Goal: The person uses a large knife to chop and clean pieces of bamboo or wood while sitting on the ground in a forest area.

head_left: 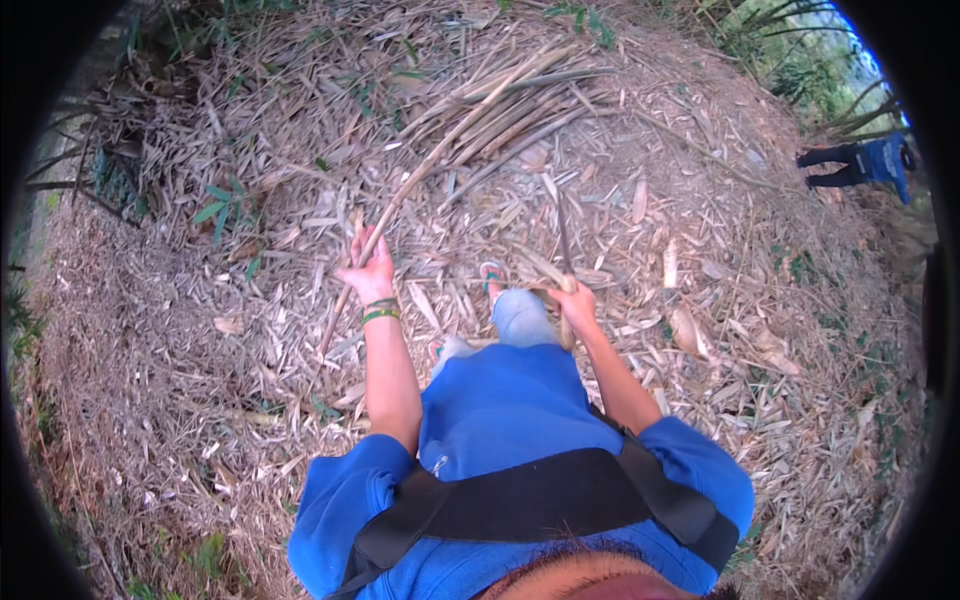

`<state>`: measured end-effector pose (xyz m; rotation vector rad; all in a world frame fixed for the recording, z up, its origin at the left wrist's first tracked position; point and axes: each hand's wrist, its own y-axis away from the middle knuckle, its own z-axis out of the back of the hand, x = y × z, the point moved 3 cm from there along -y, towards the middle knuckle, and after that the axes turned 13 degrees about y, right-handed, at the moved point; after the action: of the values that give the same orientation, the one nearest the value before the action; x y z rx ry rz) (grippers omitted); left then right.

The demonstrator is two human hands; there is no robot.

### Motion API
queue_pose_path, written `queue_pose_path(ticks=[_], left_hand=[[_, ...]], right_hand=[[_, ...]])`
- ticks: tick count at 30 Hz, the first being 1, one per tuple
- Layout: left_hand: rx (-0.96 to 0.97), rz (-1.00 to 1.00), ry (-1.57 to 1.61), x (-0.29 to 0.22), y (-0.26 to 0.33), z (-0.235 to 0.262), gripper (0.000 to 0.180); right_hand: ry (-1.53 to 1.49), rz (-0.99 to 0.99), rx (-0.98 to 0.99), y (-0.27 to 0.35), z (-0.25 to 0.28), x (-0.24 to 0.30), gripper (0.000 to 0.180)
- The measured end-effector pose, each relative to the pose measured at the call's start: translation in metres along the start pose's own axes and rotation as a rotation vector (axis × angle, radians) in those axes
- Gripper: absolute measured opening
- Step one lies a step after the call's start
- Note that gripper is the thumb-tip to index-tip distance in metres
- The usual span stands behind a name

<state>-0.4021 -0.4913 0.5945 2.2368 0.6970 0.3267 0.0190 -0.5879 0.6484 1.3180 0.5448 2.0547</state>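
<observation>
Bamboo pole (pixel 440 160) runs toward 1 o'clock over the leaf litter (pixel 150 380), left hand (pixel 368 270) wrapped around its low end. Looks long, stiff, tip-heavy, so grip low. Right hand (pixel 577 303) clutches a blade handle (pixel 566 285).

Soft, even daylight — fisheye bending, dark vignette at edges.

Blue short-sleeved shirt (pixel 500 410), black chest straps (pixel 540 495), green and dark wristbands (pixel 380 310), light blue trousers (pixel 522 318), sandal (pixel 490 272)
</observation>
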Motion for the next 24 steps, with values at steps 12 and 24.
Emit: queue_pose_path(ticks=[12, 24], left_hand=[[0.018, 0.442, -0.838, 0.221, -0.112, 0.004, 0.114], [-0.679, 0.056, -1.707, -0.128, 0.010, 0.317, 0.070]], right_hand=[[0.073, -0.212, -0.106, -0.095, 0.103, -0.052, 0.020], [0.329, -0.068, 0.459, -0.159, -0.098, 0.023, 0.015]])
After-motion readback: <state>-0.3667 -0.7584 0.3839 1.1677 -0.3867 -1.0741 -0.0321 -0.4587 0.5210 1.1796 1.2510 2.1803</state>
